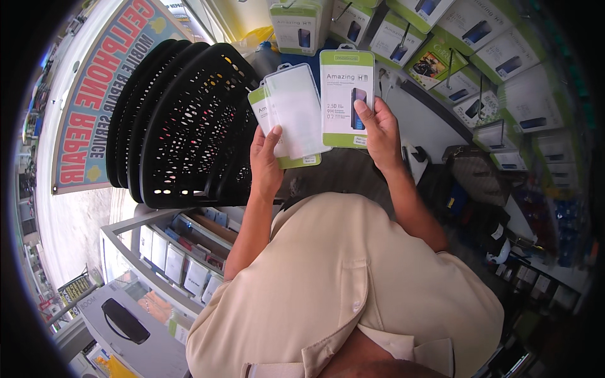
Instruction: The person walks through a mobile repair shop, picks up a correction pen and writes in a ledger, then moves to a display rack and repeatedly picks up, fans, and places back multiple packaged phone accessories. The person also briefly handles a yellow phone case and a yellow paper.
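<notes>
My left hand (267, 160) is closed on a white, blank-faced pack (299, 107) and a green-and-white screen protector pack (257, 99) fanned out behind it. The thumb presses on the front of them. In my right hand (381, 135) is another screen protector pack (337, 88), upright, white with green bands and a phone picture on its front. My right thumb lies over that picture. The two hands hold their packs side by side at chest height, with a narrow gap between them.
Similar packs (479, 28) hang on hooks along the wall ahead and to the right. Stacked black perforated baskets (183, 120) stand at the left, by a repair sign (94, 107). A glass display case (157, 230) and a grey speaker box (126, 321) are at lower left. A brown bag (476, 170) sits to the right.
</notes>
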Demonstrator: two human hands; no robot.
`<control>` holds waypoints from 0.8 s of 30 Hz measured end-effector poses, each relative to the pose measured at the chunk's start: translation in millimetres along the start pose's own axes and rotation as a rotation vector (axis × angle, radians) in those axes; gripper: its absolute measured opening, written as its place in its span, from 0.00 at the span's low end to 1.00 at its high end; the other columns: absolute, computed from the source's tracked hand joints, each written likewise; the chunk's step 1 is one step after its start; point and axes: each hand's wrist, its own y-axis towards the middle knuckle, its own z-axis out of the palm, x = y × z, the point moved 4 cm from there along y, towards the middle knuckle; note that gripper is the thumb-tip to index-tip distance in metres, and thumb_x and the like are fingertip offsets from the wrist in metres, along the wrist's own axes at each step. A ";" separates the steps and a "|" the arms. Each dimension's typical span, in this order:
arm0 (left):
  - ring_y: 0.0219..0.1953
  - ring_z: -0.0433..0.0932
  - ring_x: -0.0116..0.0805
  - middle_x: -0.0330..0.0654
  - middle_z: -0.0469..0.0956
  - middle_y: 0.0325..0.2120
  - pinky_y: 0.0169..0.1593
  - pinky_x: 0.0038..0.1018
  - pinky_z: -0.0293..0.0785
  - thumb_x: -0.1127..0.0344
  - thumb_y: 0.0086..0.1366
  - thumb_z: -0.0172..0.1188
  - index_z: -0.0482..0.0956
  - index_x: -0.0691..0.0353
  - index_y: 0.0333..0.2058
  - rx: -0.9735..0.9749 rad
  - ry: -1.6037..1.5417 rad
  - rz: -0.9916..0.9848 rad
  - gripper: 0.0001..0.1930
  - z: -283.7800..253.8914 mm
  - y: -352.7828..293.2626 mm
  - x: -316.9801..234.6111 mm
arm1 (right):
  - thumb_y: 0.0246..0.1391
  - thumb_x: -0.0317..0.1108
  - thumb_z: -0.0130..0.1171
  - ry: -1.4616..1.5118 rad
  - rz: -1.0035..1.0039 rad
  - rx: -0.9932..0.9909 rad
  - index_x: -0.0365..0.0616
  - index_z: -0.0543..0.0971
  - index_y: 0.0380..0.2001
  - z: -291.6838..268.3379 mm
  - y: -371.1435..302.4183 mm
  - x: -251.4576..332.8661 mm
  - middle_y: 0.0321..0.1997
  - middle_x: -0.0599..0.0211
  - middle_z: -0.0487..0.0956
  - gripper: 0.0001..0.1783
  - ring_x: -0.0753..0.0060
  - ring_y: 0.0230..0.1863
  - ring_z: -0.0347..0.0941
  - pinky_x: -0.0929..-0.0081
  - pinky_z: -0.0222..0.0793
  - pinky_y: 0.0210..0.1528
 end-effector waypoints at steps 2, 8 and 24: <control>0.53 0.79 0.31 0.42 0.79 0.53 0.59 0.33 0.77 0.61 0.73 0.62 0.71 0.64 0.61 -0.040 -0.012 0.013 0.23 -8.1 -2.1 1.0 | 0.73 0.40 0.57 -0.068 -0.088 0.017 0.36 0.78 0.52 4.9 18.7 13.8 0.45 0.69 0.84 0.17 0.85 0.43 0.77 0.81 0.75 0.48; 0.53 0.78 0.33 0.43 0.78 0.53 0.58 0.32 0.75 0.63 0.72 0.60 0.71 0.66 0.62 -0.093 0.008 0.026 0.23 -22.3 -10.6 -0.2 | 0.73 0.42 0.56 -0.238 -0.111 -0.001 0.36 0.80 0.50 11.1 46.5 23.2 0.41 0.67 0.85 0.17 0.84 0.41 0.78 0.79 0.74 0.46; 0.52 0.79 0.28 0.40 0.81 0.51 0.59 0.30 0.74 0.59 0.72 0.64 0.72 0.62 0.60 -0.006 0.048 0.030 0.24 -5.5 -8.8 1.8 | 0.66 0.57 0.63 -0.341 0.165 -0.109 0.34 0.67 0.68 -21.1 52.9 -54.5 0.59 0.59 0.78 0.42 0.74 0.57 0.76 0.74 0.71 0.59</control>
